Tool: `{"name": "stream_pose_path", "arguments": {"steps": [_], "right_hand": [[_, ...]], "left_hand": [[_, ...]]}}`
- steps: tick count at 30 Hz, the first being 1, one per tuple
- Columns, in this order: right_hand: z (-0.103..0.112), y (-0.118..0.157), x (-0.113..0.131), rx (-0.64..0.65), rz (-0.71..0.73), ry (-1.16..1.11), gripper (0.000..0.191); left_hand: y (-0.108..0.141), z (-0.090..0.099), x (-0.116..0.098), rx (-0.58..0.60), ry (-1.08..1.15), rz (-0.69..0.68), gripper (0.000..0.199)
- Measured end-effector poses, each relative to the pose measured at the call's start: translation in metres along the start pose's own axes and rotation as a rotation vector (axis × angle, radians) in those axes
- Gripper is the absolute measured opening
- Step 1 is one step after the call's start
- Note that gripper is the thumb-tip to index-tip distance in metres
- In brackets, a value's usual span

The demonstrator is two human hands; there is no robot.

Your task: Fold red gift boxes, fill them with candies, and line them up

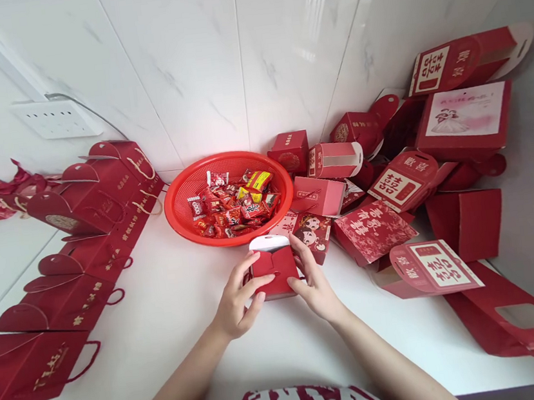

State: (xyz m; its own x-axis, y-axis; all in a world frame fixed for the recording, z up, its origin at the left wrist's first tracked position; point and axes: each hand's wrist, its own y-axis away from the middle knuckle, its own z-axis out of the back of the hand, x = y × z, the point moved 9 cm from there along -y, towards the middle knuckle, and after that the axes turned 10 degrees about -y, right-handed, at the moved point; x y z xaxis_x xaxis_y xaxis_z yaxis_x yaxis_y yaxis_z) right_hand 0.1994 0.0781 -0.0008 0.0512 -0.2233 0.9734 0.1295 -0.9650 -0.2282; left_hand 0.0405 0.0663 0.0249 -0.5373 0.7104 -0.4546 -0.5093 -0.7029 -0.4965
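Box work at a white tabletop [275,348], seen from above: the small red box [280,260] lies at the centre of the frame, just below the red basket [170,205], with the grip of each hand closed on one side of it, the left hand [240,299] spreading its fingers over the front and the right hand [314,285] steadying the opposite edge. The piece in hand is judged to be part-way: its front panels overlap, but the rounded, white-lined flap stands raised and unclosed, and whether anything lies inside cannot be told. The row of red boxes [77,301] at the left of the frame appears finished in form, with stiff card walls, scalloped tops, gold lettering and looped cord handles; their contents are hidden. The heap of assorted boxes [377,228] at the right seems to be the untidier remainder, some upright, some tipped, several with flaps loose, in matt red and pink card, certain faces patterned or fitted with pale windows. The basket is oval, of perforated glossy plastic with a broad smooth rim, and many wrapped sweets [233,216] lie in it, their crinkled film mostly red, a few bright yellow
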Motion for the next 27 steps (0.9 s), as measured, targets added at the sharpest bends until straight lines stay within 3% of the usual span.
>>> {"name": "stream_pose_path", "arguments": {"steps": [3,9,12,14,18,23,25,27], "right_hand": [[0.002,0.001,0.005,0.007,0.014,0.041,0.074],[0.002,0.004,0.021,0.001,0.117,0.199,0.020],[-0.001,0.009,0.022,-0.010,0.140,0.250,0.020],[-0.006,0.013,0.024,-0.003,0.171,0.269,0.021],[-0.019,0.021,0.027,0.035,0.210,0.283,0.024],[-0.035,0.032,0.033,0.094,0.240,0.276,0.031],[-0.045,0.038,0.036,0.173,0.250,0.253,0.035],[-0.056,0.045,0.040,0.256,0.274,0.244,0.035]], "left_hand": [[0.001,0.003,0.002,-0.031,0.039,0.034,0.030],[0.003,0.018,0.021,-0.176,-0.063,0.235,0.032],[0.000,0.027,0.015,-0.192,-0.140,0.279,0.026],[-0.004,0.026,0.002,-0.120,-0.229,0.253,0.033],[-0.006,0.013,-0.020,0.107,-0.410,0.196,0.065],[0.003,0.021,-0.020,0.281,-0.401,0.173,0.057],[0.006,0.034,-0.018,0.327,-0.372,0.183,0.049],[0.007,0.052,-0.017,0.297,-0.379,0.243,0.046]]}}
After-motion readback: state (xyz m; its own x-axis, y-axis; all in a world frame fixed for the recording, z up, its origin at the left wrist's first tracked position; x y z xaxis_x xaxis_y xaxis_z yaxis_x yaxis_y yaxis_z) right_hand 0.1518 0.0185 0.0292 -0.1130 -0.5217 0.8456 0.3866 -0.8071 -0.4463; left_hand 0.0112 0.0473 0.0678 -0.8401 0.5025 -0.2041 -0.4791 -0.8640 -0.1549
